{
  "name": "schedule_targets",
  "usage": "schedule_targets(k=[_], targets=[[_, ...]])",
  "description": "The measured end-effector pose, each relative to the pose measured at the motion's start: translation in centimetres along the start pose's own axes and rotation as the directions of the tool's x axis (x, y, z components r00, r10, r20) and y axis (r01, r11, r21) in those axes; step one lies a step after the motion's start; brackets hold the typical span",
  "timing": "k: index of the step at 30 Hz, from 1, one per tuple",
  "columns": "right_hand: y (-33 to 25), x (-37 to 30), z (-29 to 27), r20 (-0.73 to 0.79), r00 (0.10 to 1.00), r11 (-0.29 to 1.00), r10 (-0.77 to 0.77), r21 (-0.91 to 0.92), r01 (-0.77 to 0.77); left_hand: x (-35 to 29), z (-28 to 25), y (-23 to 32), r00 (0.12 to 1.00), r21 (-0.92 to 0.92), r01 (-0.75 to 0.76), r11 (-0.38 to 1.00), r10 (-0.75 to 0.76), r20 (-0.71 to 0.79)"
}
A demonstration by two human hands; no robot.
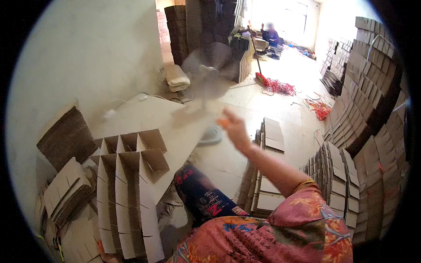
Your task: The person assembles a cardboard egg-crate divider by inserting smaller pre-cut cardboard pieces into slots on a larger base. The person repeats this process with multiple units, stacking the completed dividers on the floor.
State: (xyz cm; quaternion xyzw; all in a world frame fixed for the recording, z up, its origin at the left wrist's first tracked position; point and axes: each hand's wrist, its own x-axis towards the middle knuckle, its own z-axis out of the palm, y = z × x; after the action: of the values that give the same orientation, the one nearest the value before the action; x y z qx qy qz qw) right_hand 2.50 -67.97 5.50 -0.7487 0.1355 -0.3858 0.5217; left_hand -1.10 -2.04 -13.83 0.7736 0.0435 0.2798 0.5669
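Note:
A slotted cardboard divider [129, 197], with crossed strips forming open cells, stands on the pale board at the left. Only a small part of my left hand [107, 256] shows at the divider's lower end. The divider and the picture's edge hide most of its fingers. My right hand [237, 133] is raised in front of me, away from the divider, over the space beside the board. Its fingers look bent but are smeared by motion. Something orange [222, 122] shows at the fingertips; whether it is worn or held is unclear.
Slotted cardboard sheets [68, 188] are piled at the left. A spinning fan [208, 70] stands beyond the board [149, 116]. Cardboard stacks [335, 175] line the right side. Red strapping [278, 87] lies on the floor by a broom. Another person [270, 35] sits far back.

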Motion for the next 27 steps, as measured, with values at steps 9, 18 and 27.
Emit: schedule_targets(k=[9,18,27], targets=[[3.1,-16.8,9.7,0.685,0.725,0.611,-0.069,-0.545,0.574,-0.2,-0.4,1.4,0.992,-0.213,-0.091,0.973,0.106,0.062],[2.7,-16.8,9.6,0.743,0.668,0.551,0.036,-0.572,0.607,0.0,-0.5,5.0,0.92,0.343,-0.387,0.856,0.384,0.08],[1.7,-16.6,9.2,0.753,0.655,0.54,0.061,-0.577,0.613,-0.1,-0.4,3.0,0.982,-0.009,-0.19,0.982,0.19,0.002]])
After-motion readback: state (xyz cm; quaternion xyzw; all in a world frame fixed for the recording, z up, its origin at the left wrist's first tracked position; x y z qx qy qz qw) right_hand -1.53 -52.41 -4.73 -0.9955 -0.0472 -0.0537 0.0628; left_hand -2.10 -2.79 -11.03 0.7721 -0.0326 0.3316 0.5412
